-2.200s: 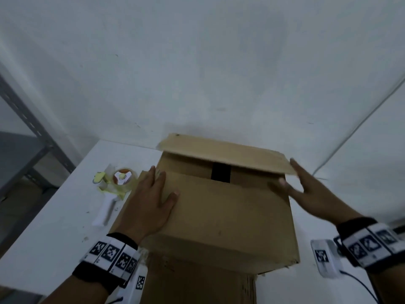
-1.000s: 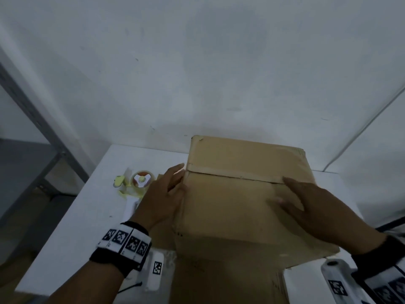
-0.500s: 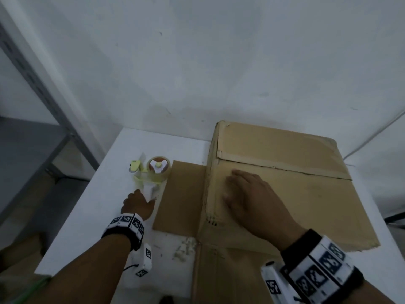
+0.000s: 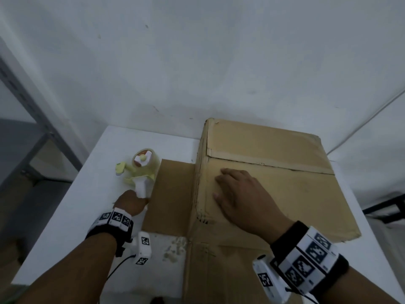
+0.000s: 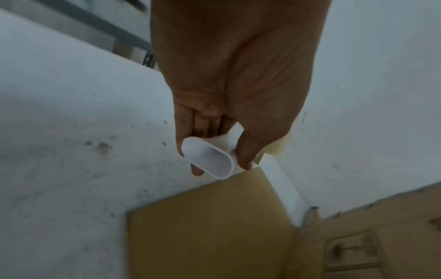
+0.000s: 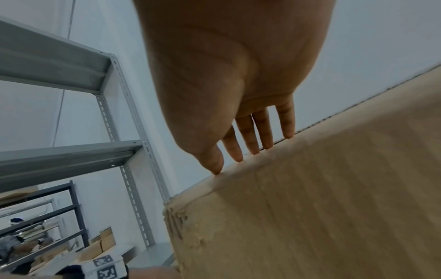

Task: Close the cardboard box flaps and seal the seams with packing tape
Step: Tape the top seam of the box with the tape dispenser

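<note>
Tape dispenser (image 4: 141, 170) on table (image 4: 87, 194), left of box (image 4: 274, 189).

wall (image 4: 197, 62): pale, scuffed, rising beyond both hands | table (image 4: 87, 194): white, marked, lying under the left hand | shelving (image 6: 114, 105): grey slotted metal, standing left of the hands | cable (image 4: 361, 128): thin, running down the wall on the right

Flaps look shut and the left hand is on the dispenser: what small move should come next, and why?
Probably lift the tape dispenser toward the seam. The left hand grips its white handle, the right hand presses flat on the near flap, and no tape crosses the seam yet.
</note>
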